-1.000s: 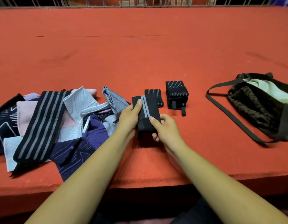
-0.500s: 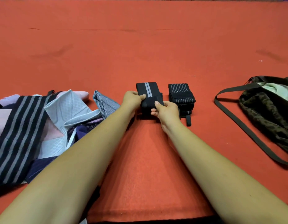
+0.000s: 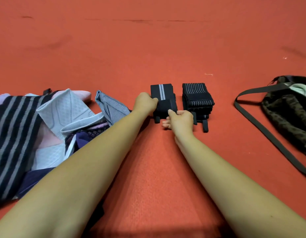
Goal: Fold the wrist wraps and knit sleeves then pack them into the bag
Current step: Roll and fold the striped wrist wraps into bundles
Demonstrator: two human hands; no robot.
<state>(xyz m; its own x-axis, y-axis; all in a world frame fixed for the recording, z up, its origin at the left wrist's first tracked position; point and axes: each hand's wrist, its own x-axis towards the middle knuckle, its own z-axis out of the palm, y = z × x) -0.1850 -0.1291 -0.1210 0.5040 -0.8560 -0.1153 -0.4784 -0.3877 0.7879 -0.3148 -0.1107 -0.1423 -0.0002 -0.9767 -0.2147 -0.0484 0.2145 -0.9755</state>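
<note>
some packing workbench, judging by the wide red felt-covered tabletop (image 3: 114, 48).

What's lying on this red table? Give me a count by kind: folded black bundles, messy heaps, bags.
Folded black bundles: 2, the left bundle held by the left hand and right hand, the right bundle beside it.
Messy heap of unfolded pieces: 1
Bag: 1
Total: 4

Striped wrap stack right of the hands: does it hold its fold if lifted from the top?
Probably not. The stack looks like soft folded layers with no visible binding, so a top-only grip would likely peel off the upper layers. Its loose strap end will probably dangle. It is flat-sided, so unlikely to roll.
</note>
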